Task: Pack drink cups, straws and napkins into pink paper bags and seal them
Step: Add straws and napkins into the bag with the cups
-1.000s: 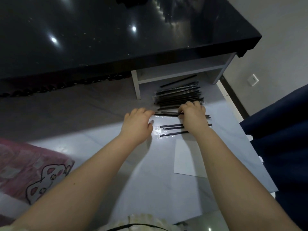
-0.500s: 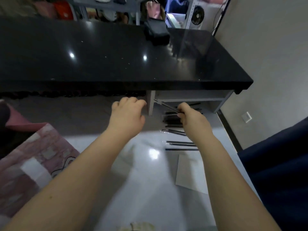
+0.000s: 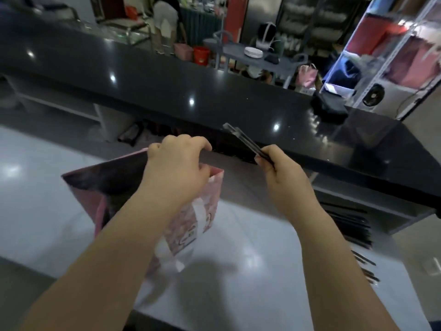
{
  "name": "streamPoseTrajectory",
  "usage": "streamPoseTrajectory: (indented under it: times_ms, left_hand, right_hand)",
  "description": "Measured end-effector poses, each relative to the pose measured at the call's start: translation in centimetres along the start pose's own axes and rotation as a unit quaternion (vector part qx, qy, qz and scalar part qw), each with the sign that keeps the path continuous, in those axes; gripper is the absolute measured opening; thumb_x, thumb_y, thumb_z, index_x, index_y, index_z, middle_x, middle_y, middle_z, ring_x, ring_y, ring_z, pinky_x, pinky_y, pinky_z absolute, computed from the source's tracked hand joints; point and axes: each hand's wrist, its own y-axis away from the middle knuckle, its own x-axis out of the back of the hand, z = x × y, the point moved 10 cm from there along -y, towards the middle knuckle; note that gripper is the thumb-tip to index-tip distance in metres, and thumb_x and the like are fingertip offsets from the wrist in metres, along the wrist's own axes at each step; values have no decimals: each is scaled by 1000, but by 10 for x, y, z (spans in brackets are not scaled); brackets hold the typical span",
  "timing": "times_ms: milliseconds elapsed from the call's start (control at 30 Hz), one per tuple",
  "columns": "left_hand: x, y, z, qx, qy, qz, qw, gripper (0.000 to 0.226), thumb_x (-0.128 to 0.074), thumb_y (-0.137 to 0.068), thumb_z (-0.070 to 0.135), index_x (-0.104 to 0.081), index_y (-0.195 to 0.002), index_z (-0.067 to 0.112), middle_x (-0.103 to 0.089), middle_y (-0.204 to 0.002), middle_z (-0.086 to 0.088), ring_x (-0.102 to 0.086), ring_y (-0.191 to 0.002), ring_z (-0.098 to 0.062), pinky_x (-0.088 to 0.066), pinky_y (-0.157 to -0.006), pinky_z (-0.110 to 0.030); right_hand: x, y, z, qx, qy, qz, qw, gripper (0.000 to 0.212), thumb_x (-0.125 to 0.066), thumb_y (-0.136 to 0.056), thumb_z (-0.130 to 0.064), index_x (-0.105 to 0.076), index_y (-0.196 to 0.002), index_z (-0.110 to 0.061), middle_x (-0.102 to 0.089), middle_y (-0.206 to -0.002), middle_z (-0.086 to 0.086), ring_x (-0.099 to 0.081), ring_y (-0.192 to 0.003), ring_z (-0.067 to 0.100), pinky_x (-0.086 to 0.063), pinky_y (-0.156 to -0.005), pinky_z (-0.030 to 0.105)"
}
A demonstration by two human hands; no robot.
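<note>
While the pink paper bag [image 3: 191,225] is being held upright over the white surface [image 3: 238,278], its top edge is being gripped by the left hand [image 3: 177,163], with the fingers curled over the rim and the mouth being shown open. Whether the base is touching the surface cannot be told.

At three o'clock from that hand, and apart from it, the right hand [image 3: 280,173] is being held in the air. A few black wrapped straws [image 3: 241,139] are being pinched between its thumb and curled fingers. They are being pointed toward ten o'clock, with their free ends seen against the black counter [image 3: 167,96], at one o'clock of the bag's mouth and not touching it.

At four o'clock from the right hand, a straw pile [image 3: 346,223] is being seen on the same surface by the counter's lower shelf. Loose straws [image 3: 365,261] are being seen just beside it at five o'clock.
</note>
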Motion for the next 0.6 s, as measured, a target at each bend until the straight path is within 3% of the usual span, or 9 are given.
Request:
streamPoseTrajectory:
  times_ms: [167,233,333,400,467,533,600]
  left_hand:
    - [28,23,-83,84,-32,-21,996,30,-71,-82,29,-67,-111,35,-66,-110,4,-59,-104,-25,-48,-90,-41]
    - [33,36,-111,103,-44,-35,993,30,-71,-81,31,-67,-111,35,-66,-110,6,-59,-103,-23,-49,-90,-39]
    - [39,48,-140,103,-64,-23,992,38,-74,-75,40,-67,-113,37,-67,-109,8,-59,-105,-21,-46,-92,-37]
    - [35,49,-152,90,-57,-32,994,52,-73,-71,47,-61,-121,37,-65,-116,11,-56,-112,-20,-42,-94,-37]
    - [25,48,-160,63,-54,-62,995,77,-72,-68,51,-45,-139,36,-54,-137,7,-45,-128,-19,-36,-101,-38]
    - [11,45,-168,44,-47,-106,992,105,-75,-67,54,-20,-154,29,-21,-161,0,-20,-145,-21,-23,-114,-38]
    - [-1,39,-176,24,-42,-143,989,119,-76,-67,60,-5,-156,27,2,-164,0,0,-150,-19,-11,-119,-36]
  right_hand:
    - [-46,-29,-84,55,-152,-53,985,17,-43,-102,-27,-51,-93,-38,-54,-73,-26,-51,-66,-4,-42,-57,11]
    - [-67,-36,-116,73,-202,-85,973,18,-43,-102,-26,-52,-94,-39,-56,-78,-24,-55,-71,1,-50,-62,17]
    - [-100,-37,-157,131,-201,-127,963,13,-44,-99,-29,-52,-98,-39,-57,-83,-22,-54,-70,0,-45,-60,18]
    - [-127,-35,-167,132,-208,-182,952,14,-48,-98,-26,-56,-98,-38,-59,-88,-15,-58,-79,3,-53,-71,24]
    - [-151,-34,-157,106,-181,-237,949,15,-53,-97,-23,-61,-97,-36,-62,-89,-17,-61,-85,3,-54,-82,28]
    - [-166,-36,-133,61,-123,-276,951,15,-57,-96,-22,-65,-93,-34,-65,-86,-16,-63,-84,4,-53,-86,36]
    - [-171,-36,-109,17,-64,-293,954,17,-59,-95,-23,-65,-89,-38,-67,-85,-15,-63,-81,2,-53,-85,38]
